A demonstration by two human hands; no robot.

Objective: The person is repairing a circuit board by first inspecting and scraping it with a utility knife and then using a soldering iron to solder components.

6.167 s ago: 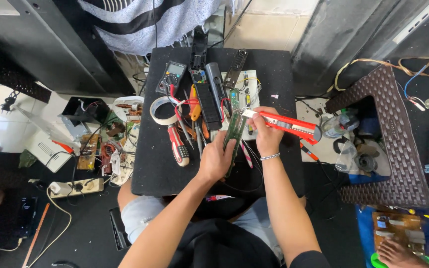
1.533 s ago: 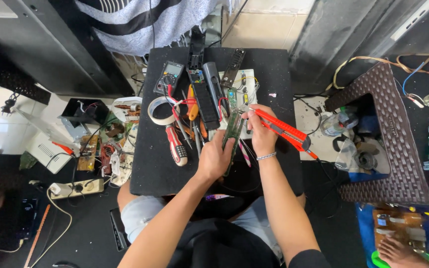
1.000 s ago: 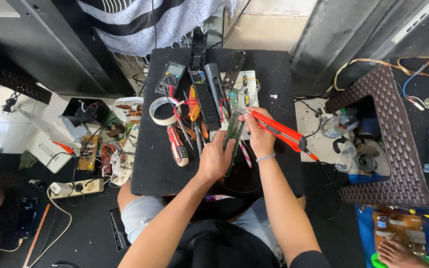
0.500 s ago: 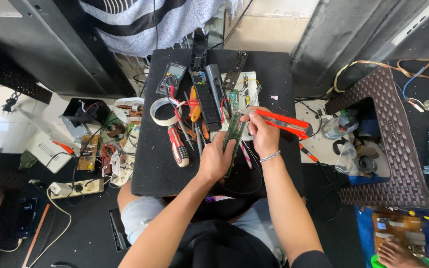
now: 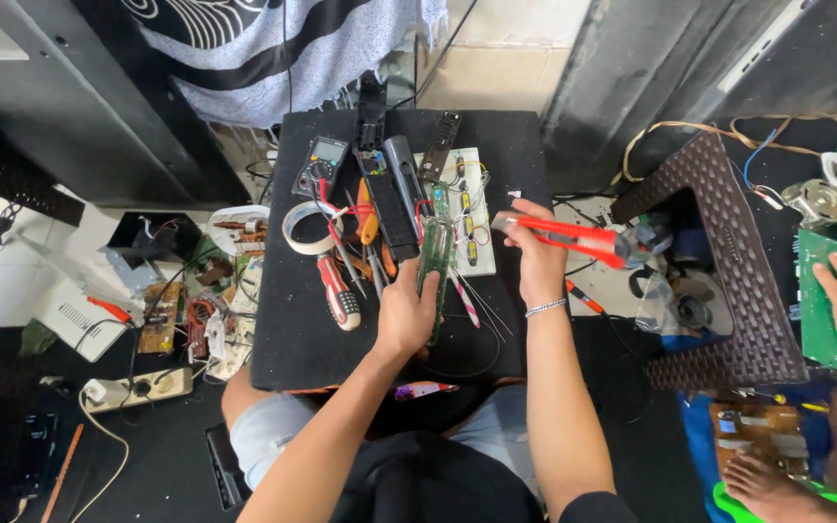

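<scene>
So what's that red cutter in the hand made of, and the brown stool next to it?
The red cutter in the right hand looks like glossy plastic: even bright colour, with a greyish tip that may be metal. The brown stool looks like moulded plastic shaped like woven wicker, going by its regular basket pattern; real rattan can't be ruled out.

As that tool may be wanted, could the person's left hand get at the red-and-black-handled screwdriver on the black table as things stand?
Probably not at once: the left hand grips the narrow green circuit board. The red-and-black-handled screwdriver lies just beside it on the black table, with nothing between them.
</scene>
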